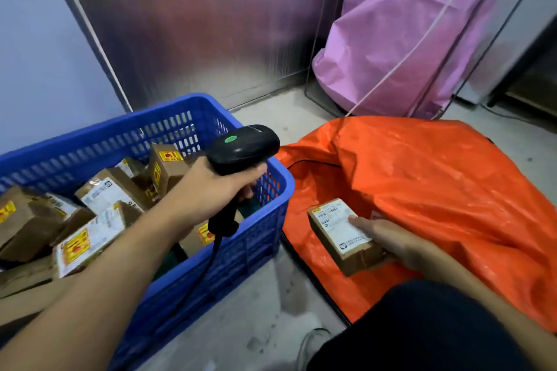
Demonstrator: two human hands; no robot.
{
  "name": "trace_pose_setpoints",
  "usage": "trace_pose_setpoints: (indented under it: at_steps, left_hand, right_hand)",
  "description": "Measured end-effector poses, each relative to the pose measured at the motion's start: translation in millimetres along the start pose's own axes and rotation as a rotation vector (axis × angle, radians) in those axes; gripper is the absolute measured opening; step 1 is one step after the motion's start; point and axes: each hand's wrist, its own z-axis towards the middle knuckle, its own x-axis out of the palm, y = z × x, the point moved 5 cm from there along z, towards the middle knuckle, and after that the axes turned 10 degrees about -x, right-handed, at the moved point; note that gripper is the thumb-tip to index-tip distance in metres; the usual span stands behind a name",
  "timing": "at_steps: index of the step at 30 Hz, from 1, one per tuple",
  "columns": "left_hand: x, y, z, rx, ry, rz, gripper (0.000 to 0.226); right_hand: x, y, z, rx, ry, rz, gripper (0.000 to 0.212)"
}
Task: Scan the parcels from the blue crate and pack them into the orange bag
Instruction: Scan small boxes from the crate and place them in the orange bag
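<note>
Seen from the head camera, looking down at a grey floor (pixel 265 295). On the left stands a blue crate (pixel 280 187) holding a jumble of brown cardboard parcels (pixel 105 190) with white and yellow labels. Above its right rim, the left hand (pixel 223 184) grips the handle of a black scanner (pixel 244 144), whose cord hangs down. To the right lies the orange bag (pixel 437 184), its mouth facing the crate. The right hand (pixel 388 238) holds one small labelled box (pixel 340 232) at that opening, thumb on top. A pink bag (pixel 407 39) stands behind.
</note>
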Motion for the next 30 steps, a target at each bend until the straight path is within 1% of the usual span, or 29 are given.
trace_pose_setpoints:
  at_steps: [3,6,10,12,15,18,21,24,26,28,30]
  left_hand:
    - [8.3,6.8,8.2,0.004,-0.010,0.050,0.026]
    - [13.8,15.6,15.2,-0.032,-0.048,0.109,0.033]
    - [22.9,16.8,26.6,-0.046,-0.132,0.075,0.035]
    - [43.1,12.1,31.9,-0.040,-0.087,0.046,0.029]
    - [82.9,11.0,36.5,-0.088,0.029,0.120,0.021]
    - [124.7,25.2,38.2,-0.132,0.187,0.133,0.014]
    - [151.3,57.8,43.4,-0.158,0.229,0.168,0.016]
    - [163.3,94.7,47.8,-0.217,0.212,0.159,0.025]
    - [167.4,109.3,50.4,-0.248,0.168,0.090,0.024]
    - [170.0,117.2,56.6,-0.268,0.105,0.019,0.020]
    - [173.2,121.1,64.7,-0.273,0.070,-0.003,0.017]
  right_hand:
    - [4.3,-24.9,15.9,0.035,-0.001,0.033,0.052]
    - [2.9,-42.7,27.0,0.052,0.013,0.086,0.042]
    - [7.8,-57.8,33.7,0.084,0.051,0.096,0.032]
    - [9.8,-64.6,37.0,0.073,0.026,0.124,0.028]
    - [8.6,-79.2,41.0,0.058,-0.045,0.185,0.026]
    - [9.4,-98.9,40.0,0.076,0.001,0.213,0.031]
    - [8.8,-113.5,36.3,0.087,0.042,0.232,0.035]
    - [5.5,-119.4,40.4,0.082,0.001,0.286,0.040]
    - [2.0,-119.6,46.8,0.094,-0.061,0.273,0.041]
    - [-1.5,-116.4,55.2,0.088,-0.125,0.308,0.034]
    - [-3.9,-111.2,63.4,0.078,-0.190,0.473,0.024]
